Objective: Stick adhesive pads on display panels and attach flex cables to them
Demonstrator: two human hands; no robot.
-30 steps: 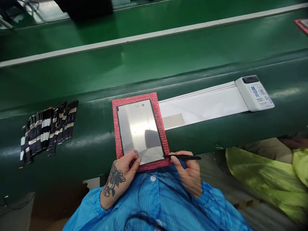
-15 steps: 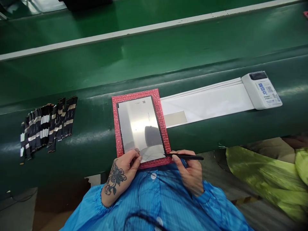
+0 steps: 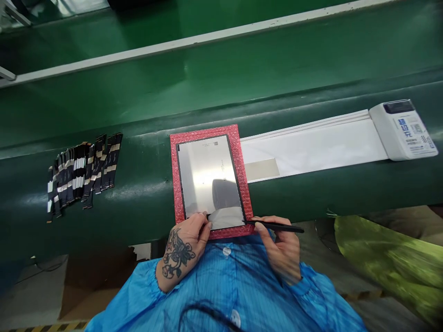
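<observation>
A display panel (image 3: 197, 184) with a shiny silver back and dark rim lies on a red bubble-wrap sheet (image 3: 176, 184). My left hand (image 3: 189, 235) rests over the panel's lower left corner, thumb and fingers pinched together. A small dark bit shows at its fingertips, but what they grip is hidden. Black tweezers (image 3: 280, 226) are held in my right hand (image 3: 282, 246), between thumb and fingers. Their tips touch or hover just over the panel's lower right corner; which of the two I cannot tell.
Dark flex cables (image 3: 83, 170) lie in an overlapping row on the green table mat (image 3: 145, 193) at left. To the right, a long white sheet (image 3: 321, 143) bears a beige rectangle (image 3: 263, 169) and a white labelled box (image 3: 403, 131). Yellow-green fabric (image 3: 380, 258) hangs at lower right.
The whole view has shifted, so the things on the table appear a little farther right. Both hands keep nearly the same places on the panel, and the tweezers stay at its lower right corner.
</observation>
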